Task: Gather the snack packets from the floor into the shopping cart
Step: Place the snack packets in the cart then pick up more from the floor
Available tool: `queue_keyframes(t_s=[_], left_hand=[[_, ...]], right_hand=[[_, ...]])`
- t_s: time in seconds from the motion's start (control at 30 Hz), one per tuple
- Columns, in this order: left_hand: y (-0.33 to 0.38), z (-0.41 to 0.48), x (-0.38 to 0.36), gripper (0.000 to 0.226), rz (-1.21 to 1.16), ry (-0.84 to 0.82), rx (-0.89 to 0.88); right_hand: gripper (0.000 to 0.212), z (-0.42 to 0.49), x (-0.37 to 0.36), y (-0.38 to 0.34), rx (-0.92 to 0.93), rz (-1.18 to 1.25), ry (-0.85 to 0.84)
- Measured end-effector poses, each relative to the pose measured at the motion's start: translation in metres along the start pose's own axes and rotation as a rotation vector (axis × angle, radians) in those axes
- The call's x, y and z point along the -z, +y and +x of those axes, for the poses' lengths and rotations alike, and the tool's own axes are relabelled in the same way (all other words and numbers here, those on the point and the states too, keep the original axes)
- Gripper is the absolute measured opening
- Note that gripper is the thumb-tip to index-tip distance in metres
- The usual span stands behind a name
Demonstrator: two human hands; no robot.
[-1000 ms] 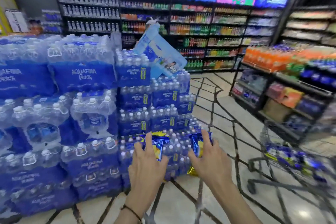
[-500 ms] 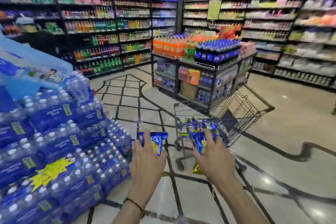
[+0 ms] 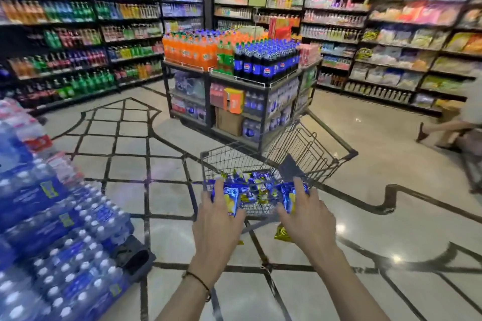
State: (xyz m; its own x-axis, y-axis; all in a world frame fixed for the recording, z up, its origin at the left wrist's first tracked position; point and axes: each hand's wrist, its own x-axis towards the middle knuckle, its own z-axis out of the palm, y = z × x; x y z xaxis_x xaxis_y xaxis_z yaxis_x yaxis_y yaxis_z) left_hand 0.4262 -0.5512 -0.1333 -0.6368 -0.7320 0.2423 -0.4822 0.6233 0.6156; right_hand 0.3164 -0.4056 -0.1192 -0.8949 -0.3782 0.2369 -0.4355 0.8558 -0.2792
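Foil is gleaming blue and yellow on two: left hand (image 3: pixel 217 224) is gripping left packet (image 3: pixel 231 199), right hand (image 3: pixel 309 219) is gripping right packet (image 3: pixel 289 197), near one heaped cart (image 3: pixel 310 147).

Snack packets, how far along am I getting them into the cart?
Done: a pile of packets lies in the cart. In hand: the left hand holds a packet, the right hand a second packet, both at its near rim. Left: dropping these two; no others show on the floor.
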Motion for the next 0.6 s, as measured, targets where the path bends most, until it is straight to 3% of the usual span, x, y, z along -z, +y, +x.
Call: queue_keyframes(t_s=[0.2,0.6], left_hand=[[0.019,0.118,-0.051,0.077,0.031,-0.036,-0.034],[0.066,0.286,-0.182,0.075,0.026,-0.113,-0.033]], right_hand=[[0.071,0.119,-0.019,-0.003,-0.013,-0.042,-0.001],[0.069,0.307,-0.093,0.064,-0.067,0.003,-0.090]])
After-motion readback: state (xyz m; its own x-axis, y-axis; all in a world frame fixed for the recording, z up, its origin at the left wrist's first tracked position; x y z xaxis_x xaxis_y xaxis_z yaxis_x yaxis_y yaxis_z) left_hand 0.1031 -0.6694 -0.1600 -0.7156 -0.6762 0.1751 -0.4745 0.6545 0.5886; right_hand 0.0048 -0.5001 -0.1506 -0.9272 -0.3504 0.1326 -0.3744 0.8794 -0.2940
